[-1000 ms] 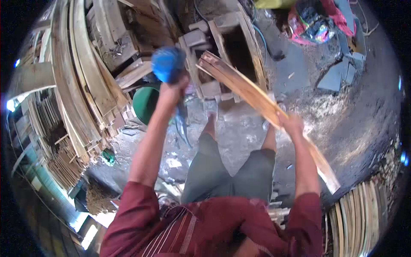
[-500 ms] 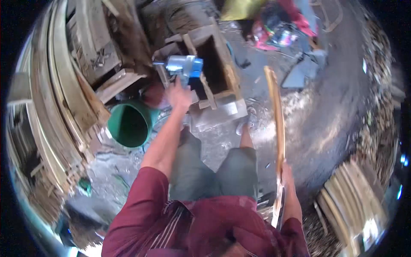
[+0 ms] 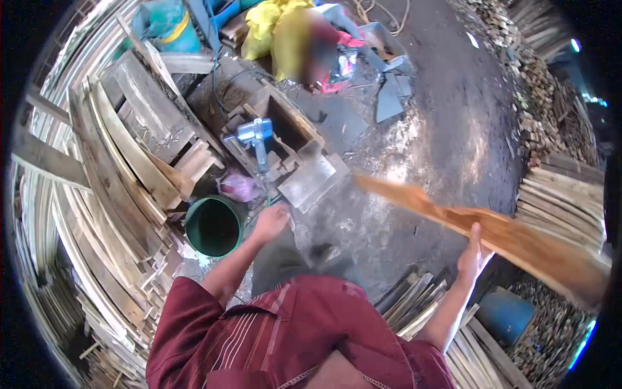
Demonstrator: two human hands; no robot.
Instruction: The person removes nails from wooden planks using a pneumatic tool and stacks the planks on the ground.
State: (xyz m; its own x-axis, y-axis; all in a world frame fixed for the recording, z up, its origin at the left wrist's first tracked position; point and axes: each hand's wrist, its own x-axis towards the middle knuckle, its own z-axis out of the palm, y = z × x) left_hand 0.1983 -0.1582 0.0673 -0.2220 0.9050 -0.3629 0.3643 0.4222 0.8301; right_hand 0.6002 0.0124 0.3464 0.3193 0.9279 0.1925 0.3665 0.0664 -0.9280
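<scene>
"How do things stand with us, biggest first?"

"The pile is on our left, its planks untouched by either hand. Ahead, the box has its walls up and its top open."

"And our board?"

"Picked up and held out on our right, tilted across the view, well apart from the box. So the lifting is done, but it's neither set down nor fixed to anything. Its outer end is blurred, and we can't tell whether it's been worked."

"The bucket?"

"Upright, between the pile and our left forearm."

"The tool?"

"At the box's near left side, apart from the board. We can't see it running."

"Our hands?"

"Our right hand has its thumb over the board, gripping the edge. Our left hand is near the tool's lower end, fingers partly bent; we can't tell whether they're closed on anything."
</scene>
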